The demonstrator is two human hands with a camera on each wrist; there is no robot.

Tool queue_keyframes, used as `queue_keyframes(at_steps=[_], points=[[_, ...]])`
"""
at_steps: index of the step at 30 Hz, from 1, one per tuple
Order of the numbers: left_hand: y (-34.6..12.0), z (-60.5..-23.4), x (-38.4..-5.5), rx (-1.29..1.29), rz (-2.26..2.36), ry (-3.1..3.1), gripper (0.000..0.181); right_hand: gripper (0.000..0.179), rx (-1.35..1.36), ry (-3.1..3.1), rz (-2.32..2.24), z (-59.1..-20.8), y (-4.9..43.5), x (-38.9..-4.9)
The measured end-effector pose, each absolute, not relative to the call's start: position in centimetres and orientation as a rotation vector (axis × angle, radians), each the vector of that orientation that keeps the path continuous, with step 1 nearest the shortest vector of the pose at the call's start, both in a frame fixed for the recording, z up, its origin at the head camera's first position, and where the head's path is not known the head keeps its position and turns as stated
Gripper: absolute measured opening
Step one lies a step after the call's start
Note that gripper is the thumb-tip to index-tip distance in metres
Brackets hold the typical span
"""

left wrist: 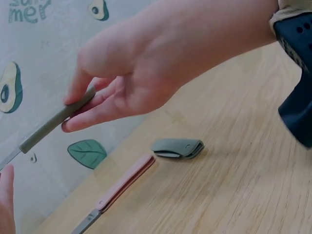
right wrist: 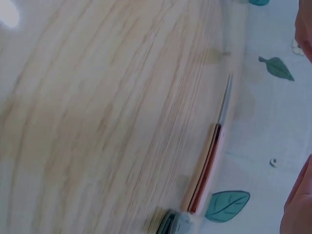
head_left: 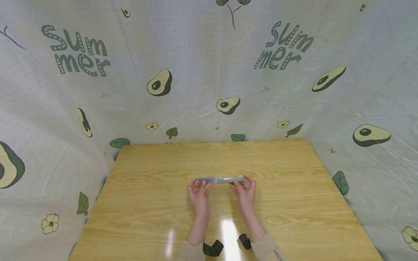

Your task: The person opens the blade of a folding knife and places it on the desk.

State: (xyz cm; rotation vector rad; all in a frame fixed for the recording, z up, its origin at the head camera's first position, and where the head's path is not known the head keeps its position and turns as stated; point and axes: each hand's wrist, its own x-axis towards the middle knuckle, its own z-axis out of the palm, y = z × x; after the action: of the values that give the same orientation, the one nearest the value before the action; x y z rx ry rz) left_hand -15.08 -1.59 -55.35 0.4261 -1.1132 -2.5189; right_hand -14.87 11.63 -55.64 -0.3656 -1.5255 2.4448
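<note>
Both hands hold one knife [head_left: 228, 179] level above the table, its metal blade to the left and its slim grey-green handle [left wrist: 51, 124] to the right. At the blade, the fingers of my left hand [head_left: 200, 197] pinch near the tip. My right hand [head_left: 245, 195] grips the handle's end between thumb and fingers, seen plainly in the left wrist view. Below lies an open folding knife with a pink handle [left wrist: 126, 183], its blade pointing left. By the handle's end is a short, folded grey-green piece [left wrist: 178, 147] with a slot along its edge.
The wooden table [head_left: 147, 203] runs back to a hanging cloth [head_left: 196, 54] printed with avocados and leaves, which also closes off both sides. A black device [head_left: 213, 248] sits at the left wrist, and another [head_left: 245, 241] at the right.
</note>
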Motion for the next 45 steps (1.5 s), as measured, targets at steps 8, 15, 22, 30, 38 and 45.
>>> queue_keyframes(at_steps=[8,15,22,30,38,45], points=[[-2.1,-55.7,-15.3,0.43,-2.41,-1.169,0.037,0.045,-0.303,-1.852,2.215,-55.8,13.3,-15.0],[-2.6,-56.3,-15.3,0.43,-2.353,-1.266,0.034,0.037,-0.363,-2.115,1.937,-55.7,14.7,-15.1],[-3.5,-56.9,-15.3,0.572,-2.45,-1.313,0.026,0.036,-0.416,-2.255,1.944,-56.0,16.2,-15.4],[-4.4,-58.1,-15.6,0.722,-2.464,-1.388,0.027,0.028,-0.576,-2.284,2.087,-56.5,16.7,-15.4],[-4.9,-58.5,-15.2,0.713,-2.431,-1.496,0.025,0.032,-0.623,-2.303,2.171,-56.9,16.8,-15.1],[-5.1,-59.4,-15.7,0.713,-2.398,-1.561,0.024,0.037,-0.556,-2.417,2.102,-57.0,16.6,-14.8]])
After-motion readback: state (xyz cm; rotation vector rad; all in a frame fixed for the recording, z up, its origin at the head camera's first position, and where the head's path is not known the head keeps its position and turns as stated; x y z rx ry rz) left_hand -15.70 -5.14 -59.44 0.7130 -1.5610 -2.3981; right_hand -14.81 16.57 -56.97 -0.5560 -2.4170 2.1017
